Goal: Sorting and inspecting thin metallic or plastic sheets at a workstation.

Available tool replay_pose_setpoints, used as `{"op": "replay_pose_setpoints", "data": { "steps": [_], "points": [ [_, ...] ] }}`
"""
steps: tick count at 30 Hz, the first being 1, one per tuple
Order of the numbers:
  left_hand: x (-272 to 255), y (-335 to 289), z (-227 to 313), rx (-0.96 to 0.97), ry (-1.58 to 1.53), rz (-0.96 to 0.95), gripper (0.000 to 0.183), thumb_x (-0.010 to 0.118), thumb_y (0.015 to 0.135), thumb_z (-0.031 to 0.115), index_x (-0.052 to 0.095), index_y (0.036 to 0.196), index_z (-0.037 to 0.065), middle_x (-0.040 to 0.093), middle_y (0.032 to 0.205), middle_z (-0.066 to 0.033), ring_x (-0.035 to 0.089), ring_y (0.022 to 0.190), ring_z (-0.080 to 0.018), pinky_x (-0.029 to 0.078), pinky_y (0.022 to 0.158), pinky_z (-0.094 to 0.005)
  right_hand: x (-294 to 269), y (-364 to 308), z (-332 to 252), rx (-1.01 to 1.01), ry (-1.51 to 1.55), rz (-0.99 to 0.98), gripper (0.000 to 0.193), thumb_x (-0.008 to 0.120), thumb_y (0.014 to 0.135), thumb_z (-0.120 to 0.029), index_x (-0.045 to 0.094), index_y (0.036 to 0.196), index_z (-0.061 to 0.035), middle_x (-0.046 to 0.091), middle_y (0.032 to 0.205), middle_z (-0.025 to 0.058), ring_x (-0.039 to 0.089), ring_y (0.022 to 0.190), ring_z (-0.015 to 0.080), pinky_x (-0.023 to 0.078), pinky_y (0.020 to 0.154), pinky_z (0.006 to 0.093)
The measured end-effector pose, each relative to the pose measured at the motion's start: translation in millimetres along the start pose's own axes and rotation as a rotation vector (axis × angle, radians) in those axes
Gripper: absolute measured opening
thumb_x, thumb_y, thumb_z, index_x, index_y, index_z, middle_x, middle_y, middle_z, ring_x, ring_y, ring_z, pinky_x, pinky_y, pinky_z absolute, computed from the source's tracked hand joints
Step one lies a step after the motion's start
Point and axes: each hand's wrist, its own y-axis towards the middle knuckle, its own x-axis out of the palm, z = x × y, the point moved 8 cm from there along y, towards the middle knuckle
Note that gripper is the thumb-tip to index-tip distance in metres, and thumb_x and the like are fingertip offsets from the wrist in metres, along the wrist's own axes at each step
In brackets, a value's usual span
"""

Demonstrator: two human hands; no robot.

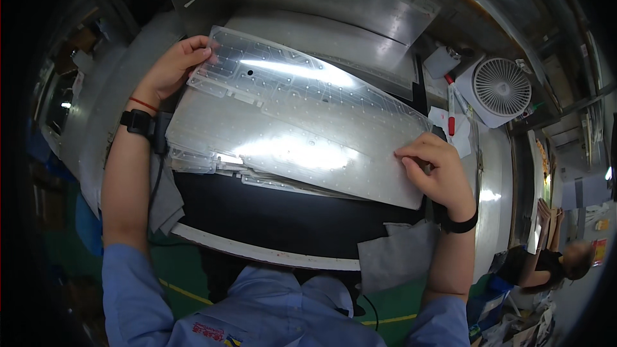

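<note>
A thin, clear plastic sheet (308, 106) with dots, fine lines and cutouts lies slanted over a stack of similar sheets (283, 182). My left hand (170, 71) pinches its far left corner between thumb and fingers. Toward the sheet's right end, my right hand (443, 170) is curled, thumb and forefinger close together with their tips at the surface. Whatever sits between those fingertips is too small to make out. Bright glare hides part of the sheet's detail. The stack rests on a black work mat (270, 218).
Grey cloths lie at the mat's left (168, 202) and right (398, 250) front edges. A white fan (501, 93), a red-and-white marker (451, 115) and a white container (442, 62) stand at the back right. Another person (546, 270) works at far right. A cable (157, 180) runs beside my left forearm.
</note>
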Motion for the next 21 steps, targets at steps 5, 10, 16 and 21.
{"op": "replay_pose_setpoints", "data": {
  "steps": [5, 10, 16, 21],
  "points": [
    [3, -1, 0, -0.036, -0.037, 0.007, 0.017, 0.054, 0.094, 0.015, 0.056, 0.11, 0.008, 0.061, 0.087, 0.0018, 0.055, 0.07, -0.0035, 0.045, 0.064, -0.017, -3, -2, -11, -0.144, -0.24, 0.028, 0.019, 0.065, 0.071, -0.005, 0.071, 0.089, -0.0061, 0.06, 0.075, 0.0082, 0.059, 0.07, 0.0241, 0.047, 0.062, 0.0314],
    [1, -1, 0, -0.032, -0.021, 0.013, 0.017, 0.054, 0.095, 0.016, 0.056, 0.11, 0.008, 0.06, 0.088, 0.002, 0.055, 0.073, -0.0037, 0.045, 0.066, -0.0171, -3, -5, -15, -0.164, -0.277, 0.026, 0.02, 0.065, 0.069, -0.007, 0.072, 0.088, -0.0076, 0.06, 0.075, 0.0077, 0.059, 0.071, 0.0243, 0.048, 0.062, 0.0329],
    [-6, 0, 1, 0.027, -0.041, 0.015, 0.017, 0.054, 0.095, 0.017, 0.056, 0.11, 0.008, 0.062, 0.089, 0.0011, 0.055, 0.076, -0.0042, 0.046, 0.07, -0.018, -16, -3, -5, -0.14, -0.253, 0.152, 0.021, 0.064, 0.073, -0.008, 0.069, 0.093, -0.0058, 0.059, 0.078, 0.0085, 0.058, 0.074, 0.022, 0.047, 0.065, 0.0305],
    [-14, 2, 4, 0.074, -0.066, 0.071, 0.016, 0.054, 0.095, 0.019, 0.055, 0.107, 0.009, 0.062, 0.092, 0.0012, 0.056, 0.079, -0.0052, 0.046, 0.072, -0.0189, -50, -16, 59, 0.239, 0.169, 0.647, 0.035, 0.058, 0.09, -0.017, 0.054, 0.121, -0.0026, 0.056, 0.108, 0.0069, 0.054, 0.084, 0.0105, 0.045, 0.068, 0.0241]
  ]
}}
